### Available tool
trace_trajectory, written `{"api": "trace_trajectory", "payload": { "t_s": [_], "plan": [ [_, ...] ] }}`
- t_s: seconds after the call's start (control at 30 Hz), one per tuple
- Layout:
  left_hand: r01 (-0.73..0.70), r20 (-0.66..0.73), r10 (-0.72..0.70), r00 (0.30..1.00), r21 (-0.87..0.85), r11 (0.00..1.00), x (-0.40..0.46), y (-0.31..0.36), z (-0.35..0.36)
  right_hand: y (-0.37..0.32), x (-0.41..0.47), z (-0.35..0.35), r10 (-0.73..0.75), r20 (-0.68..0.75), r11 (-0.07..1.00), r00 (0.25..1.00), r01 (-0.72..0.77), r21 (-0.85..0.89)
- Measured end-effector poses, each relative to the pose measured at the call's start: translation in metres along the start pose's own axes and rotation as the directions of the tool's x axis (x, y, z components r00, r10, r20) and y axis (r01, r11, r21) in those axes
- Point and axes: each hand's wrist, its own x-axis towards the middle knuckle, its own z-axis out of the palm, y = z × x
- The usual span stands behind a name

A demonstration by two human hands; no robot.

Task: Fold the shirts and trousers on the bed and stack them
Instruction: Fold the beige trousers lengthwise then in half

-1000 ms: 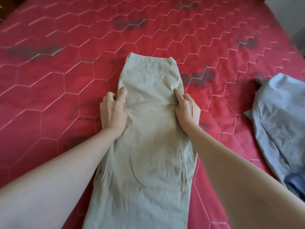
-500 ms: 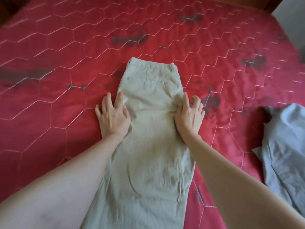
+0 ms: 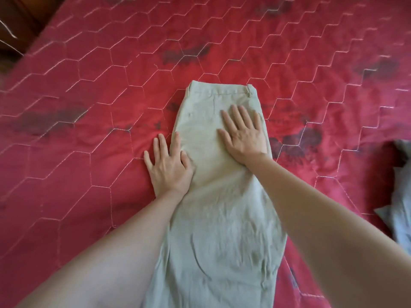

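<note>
Both hands lay flat and open, gripping nothing: the right hand [image 3: 243, 135] smoothed the beige trousers [image 3: 222, 196] mid-bed, while the left hand [image 3: 168, 166] pinned their left edge. The lengthwise fold looked done; folding the legs toward the waistband likely came next.

No readable text, label or number anywhere

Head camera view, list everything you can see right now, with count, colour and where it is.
trousers: one pair, beige, lying lengthwise mid-bed, waistband far end
grey garment: one, blue-grey, crumpled at right edge, partly out of frame
bedspread: one, red, hexagon stitching, dark patches, covering the bed
wooden furniture: dark brown, top-left corner
left hand: fingers straight, on the trousers' left edge and bedspread
right hand: fingers spread flat on the trousers below the waistband
</note>
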Motion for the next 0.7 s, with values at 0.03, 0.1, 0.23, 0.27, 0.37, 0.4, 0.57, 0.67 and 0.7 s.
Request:
{"api": "trace_trajectory", "payload": {
  "t_s": [0.03, 0.1, 0.23, 0.27, 0.37, 0.4, 0.57, 0.67, 0.7],
  "plan": [
    [-0.002, 0.001, 0.002, 1.000, 0.004, 1.000, 0.000, 0.001, 0.000, 0.011, 0.000, -0.004, 0.024, 0.022, 1.000, 0.999, -0.024, -0.012],
    [-0.001, 0.000, 0.001, 1.000, 0.011, 1.000, -0.001, 0.000, 0.001, 0.017, 0.001, -0.011, 0.067, 0.073, 0.998, 0.995, -0.065, -0.024],
    [-0.008, -0.008, 0.008, 1.000, -0.004, 1.000, 0.000, 0.000, 0.001, -0.027, -0.016, -0.024, 0.274, 0.061, 0.959, 0.960, -0.278, 0.059],
    [-0.007, -0.005, 0.007, 1.000, -0.014, 1.000, 0.000, 0.000, 0.001, -0.043, -0.029, -0.025, 0.241, 0.041, 0.966, 0.970, -0.244, 0.089],
    [0.009, 0.012, -0.009, 1.000, -0.023, 1.000, 0.001, 0.000, 0.001, -0.056, -0.086, -0.022, 0.130, 0.095, 0.984, 0.987, -0.140, 0.111],
    [0.013, 0.016, -0.013, 1.000, -0.018, 1.000, 0.001, -0.001, 0.001, -0.045, -0.106, -0.018, 0.178, 0.135, 0.975, 0.975, -0.193, 0.107],
    [0.002, 0.022, -0.002, 1.000, 0.007, 1.000, 0.001, 0.000, 0.001, -0.002, -0.153, -0.008, 0.381, 0.109, 0.916, 0.918, -0.391, 0.090],
    [0.010, 0.052, -0.010, 0.999, -0.007, 1.000, 0.003, -0.001, -0.002, -0.008, -0.149, -0.004, 0.366, 0.066, 0.919, 0.928, -0.372, 0.128],
    [0.014, 0.067, -0.012, 0.998, -0.020, 1.000, 0.003, -0.002, -0.004, -0.007, -0.149, -0.003, 0.367, 0.058, 0.918, 0.929, -0.371, 0.138]
  ]
}}
